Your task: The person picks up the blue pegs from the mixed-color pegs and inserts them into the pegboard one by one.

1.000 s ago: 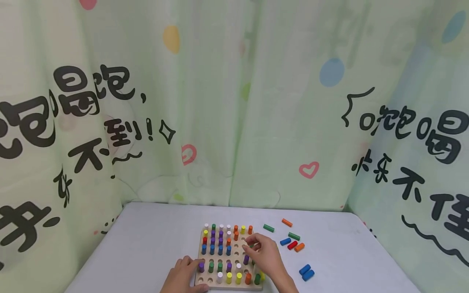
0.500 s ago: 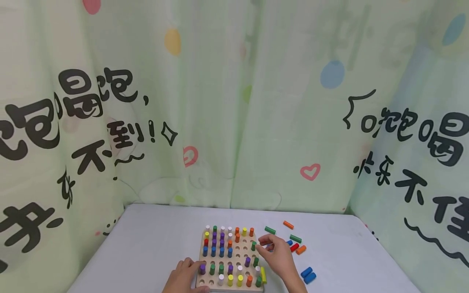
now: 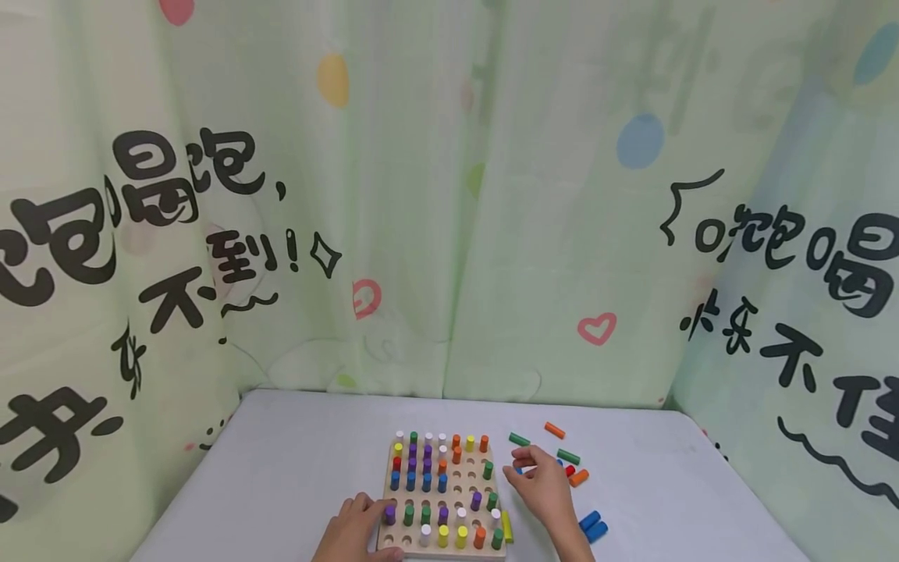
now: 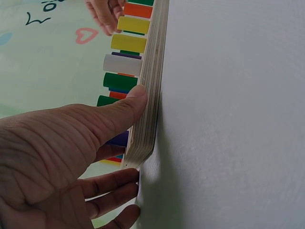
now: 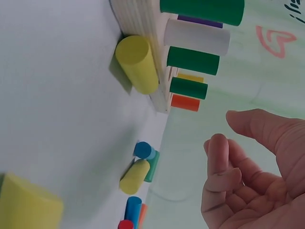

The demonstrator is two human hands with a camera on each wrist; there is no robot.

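Note:
A wooden pegboard (image 3: 458, 499) with rows of coloured pegs stands at the near middle of the table. My left hand (image 3: 349, 531) holds its near left corner; in the left wrist view the thumb (image 4: 137, 95) presses the board's edge, beside a purple peg (image 4: 119, 139). The right hand (image 3: 544, 490) hovers just right of the board, near a green peg (image 3: 488, 470) upright in the right column. In the right wrist view its thumb and curved fingers stand apart, with nothing between them. A yellow peg (image 5: 138, 64) leans against the board's right side.
Loose pegs lie on the white table (image 3: 281, 468) right of the board: green (image 3: 568, 457), orange (image 3: 555, 430), red (image 3: 570, 471) and two blue pegs (image 3: 593, 527). Further yellow pegs (image 5: 135, 176) show in the right wrist view. A printed curtain (image 3: 449, 234) surrounds the table.
My right hand has drawn back from over the board's right part to the table side, uncovering the upright green peg. The left hand stays on the corner. The head view has shifted slightly.

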